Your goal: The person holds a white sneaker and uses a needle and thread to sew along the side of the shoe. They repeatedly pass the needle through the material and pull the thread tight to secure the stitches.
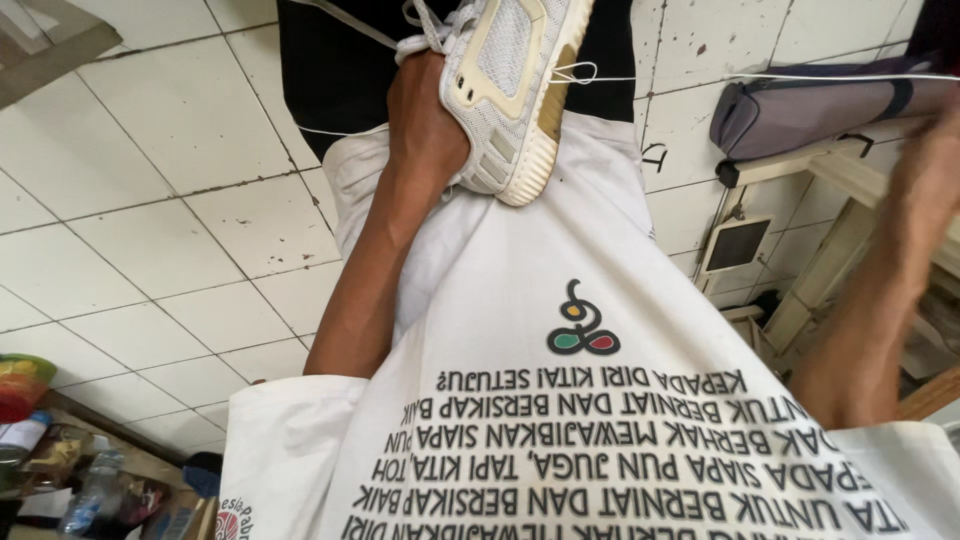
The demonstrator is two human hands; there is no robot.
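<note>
My left hand (425, 125) grips a white and cream mesh sneaker (505, 85) from its side, holding it over my lap with the sole turned to the right. A thin white thread (760, 77) runs from the shoe's sole toward the right. My right hand (930, 170) is raised at the right edge, blurred, at the far end of that thread; whether it pinches the thread I cannot tell. Below the shoe is my white shirt (560, 300) with black print.
White tiled floor (170, 200) lies to the left. A grey bag (810, 105) rests on a pale wooden frame (840, 210) at the right. Bottles and clutter (70, 480) sit at the lower left.
</note>
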